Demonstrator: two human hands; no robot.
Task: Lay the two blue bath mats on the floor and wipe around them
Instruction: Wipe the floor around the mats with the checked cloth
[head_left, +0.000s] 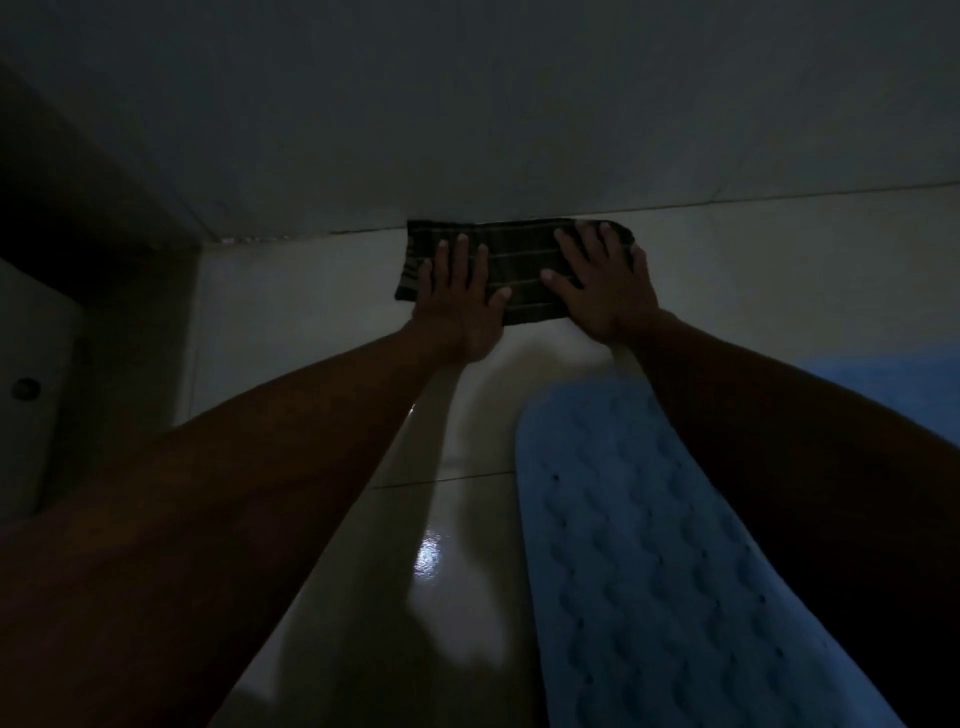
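A dark striped cloth (519, 260) lies flat on the pale tiled floor (311, 291), right against the foot of the wall. My left hand (460, 296) presses on its left half, fingers spread. My right hand (602, 283) presses on its right half, fingers spread too. A blue bath mat (639, 545) with a wavy raised pattern and small holes lies on the floor under my right forearm, running toward me. A second blue mat (893, 395) shows at the right edge, partly hidden by that arm.
The scene is very dim. A plain wall (519, 114) rises just beyond the cloth. A white toilet (31, 395) with a round fitting stands at the left edge, beside a dark corner. Glossy floor tiles (431, 561) reflect a light between my arms.
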